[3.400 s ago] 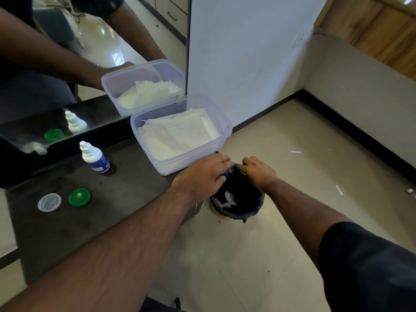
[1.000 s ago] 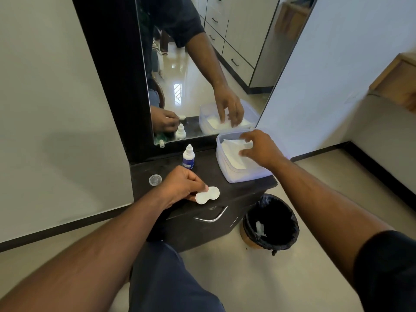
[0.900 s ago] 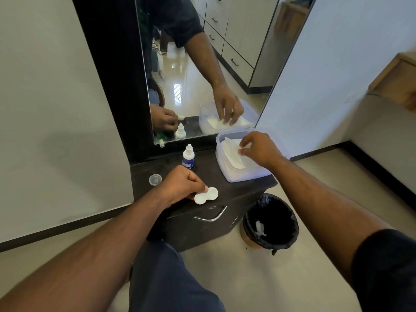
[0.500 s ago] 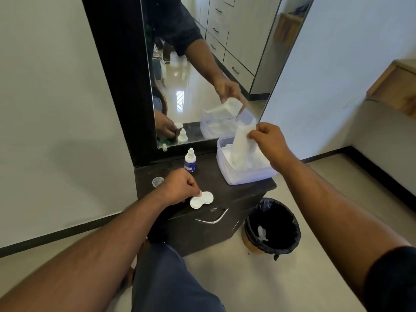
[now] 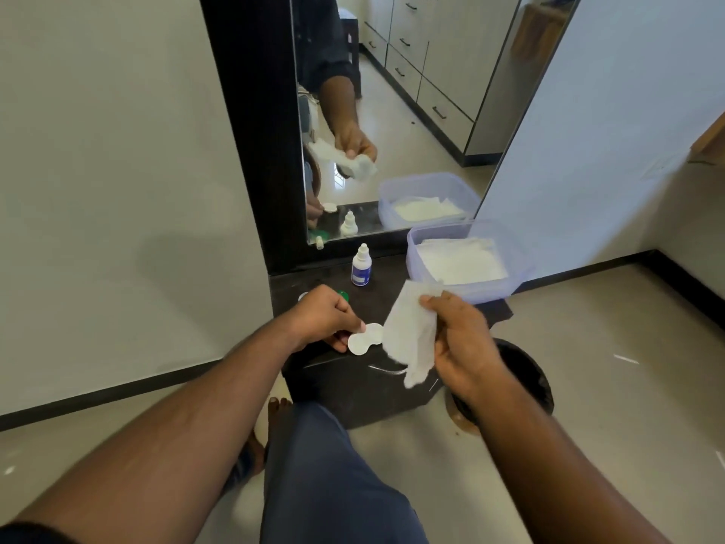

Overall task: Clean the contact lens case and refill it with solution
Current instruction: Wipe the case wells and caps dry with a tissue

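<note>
White plastic, shaped like a figure eight, the contact lens case [image 5: 365, 338] sits pinched by its left lobe between the thumb and fingers of our left hand [image 5: 327, 316], held just above the near edge of the dark cabinet top [image 5: 394, 284]; both of its wells look uncovered, though we cannot tell whether anything is in them; our right hand [image 5: 463, 341] grips a white tissue [image 5: 410, 335], the thumb and fingers clenched on its upper right edge, and the sheet hangs down crumpled, its left border just beside the case's right lobe; on the far side of the cabinet top a small solution bottle [image 5: 361, 265] stands upright, white with a blue label and its cap on, close to the mirror [image 5: 392, 111]; a green cap [image 5: 344, 295] peeks out behind our left knuckles, with a clear cap [image 5: 303, 296] just left of it, mostly hidden; to the right a translucent plastic container [image 5: 518, 268] holds a stack of folded white tissues [image 5: 463, 263]; on the floor, near right of the cabinet, a bin with a black liner [image 5: 529, 382] shows partly behind our right wrist; the mirror repeats the hands, the bottle and the container.
</note>
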